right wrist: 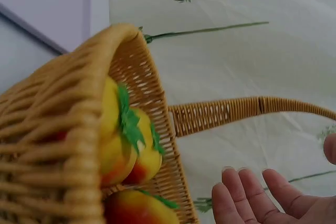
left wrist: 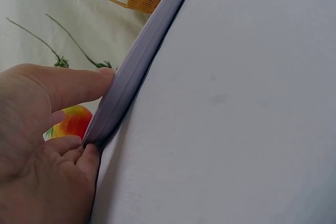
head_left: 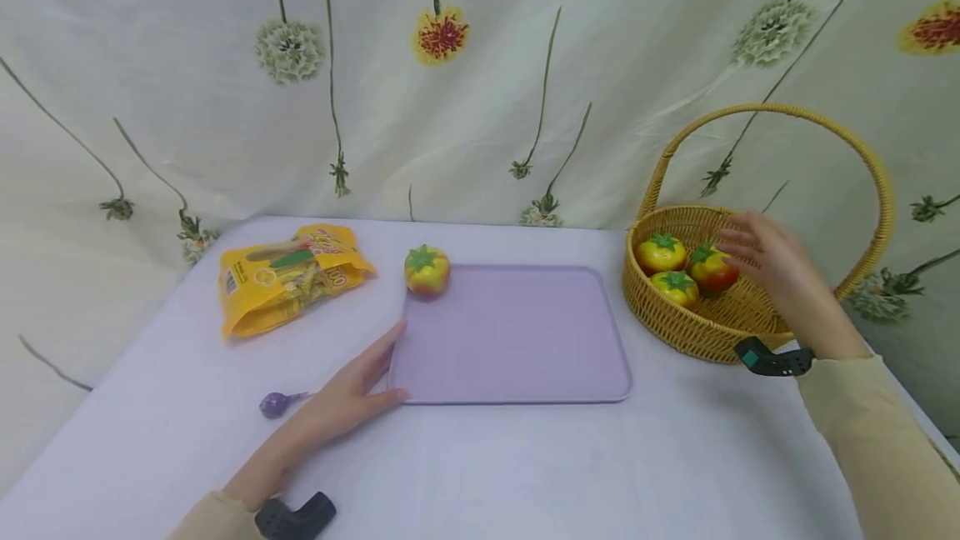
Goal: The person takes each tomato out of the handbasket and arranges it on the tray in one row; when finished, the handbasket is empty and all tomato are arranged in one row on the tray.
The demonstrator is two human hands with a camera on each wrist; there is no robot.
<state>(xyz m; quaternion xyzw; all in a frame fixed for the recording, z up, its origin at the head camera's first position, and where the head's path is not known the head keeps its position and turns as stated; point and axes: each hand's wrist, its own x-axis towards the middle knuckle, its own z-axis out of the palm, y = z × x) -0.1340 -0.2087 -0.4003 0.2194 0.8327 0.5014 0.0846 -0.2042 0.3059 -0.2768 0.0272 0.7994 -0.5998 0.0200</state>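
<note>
My left hand [head_left: 352, 386] rests against the left edge of a flat lilac tray [head_left: 513, 336], thumb at its near corner and fingers farther back. In the left wrist view the thumb touches the tray's rim. A yellow-red fruit [head_left: 427, 272] with a green leafy top sits at the tray's far left corner. My right hand [head_left: 772, 261] is over the right part of a wicker basket [head_left: 690, 336], its fingers loosely extended and holding nothing. Inside the basket lie three similar fruits [head_left: 662, 253], left of that hand. The right wrist view shows the fingers apart from them.
A yellow printed bag [head_left: 288, 277] lies at the table's back left. A small purple lollipop [head_left: 275, 405] is beside my left forearm. The basket's tall handle [head_left: 787, 109] arches above it. A flower-patterned cloth [head_left: 480, 107] hangs behind the white table [head_left: 480, 473].
</note>
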